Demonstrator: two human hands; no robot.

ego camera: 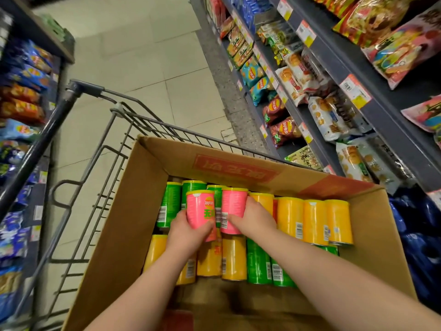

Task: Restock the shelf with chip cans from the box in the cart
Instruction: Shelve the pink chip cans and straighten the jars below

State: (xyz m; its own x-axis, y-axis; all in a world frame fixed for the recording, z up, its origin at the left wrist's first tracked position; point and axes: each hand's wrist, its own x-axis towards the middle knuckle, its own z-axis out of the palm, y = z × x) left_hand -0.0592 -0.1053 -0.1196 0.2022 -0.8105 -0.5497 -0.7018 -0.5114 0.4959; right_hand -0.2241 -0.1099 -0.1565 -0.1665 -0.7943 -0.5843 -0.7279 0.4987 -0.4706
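Two hands reached into the box [124, 235], which sat in the cart [47, 127]. The left hand [188, 229] gripped one pink can [200, 211] round its lower half, and the right hand [254, 217] gripped a second pink can [233, 209] just beside it. Yellow cans [315, 223] and green cans [259, 263] lay in rows beneath them, and the shelf [386, 120] of snack bags stood to the right.

Two pink cylindrical chip cans [200, 211], about eight yellow cylindrical chip cans [290, 218] and at least five green cylindrical chip cans [259, 261] show inside one open brown cardboard box [133, 211]. Also in frame: one grey wire shopping cart [47, 129] and two dark metal shelving units [334, 58].
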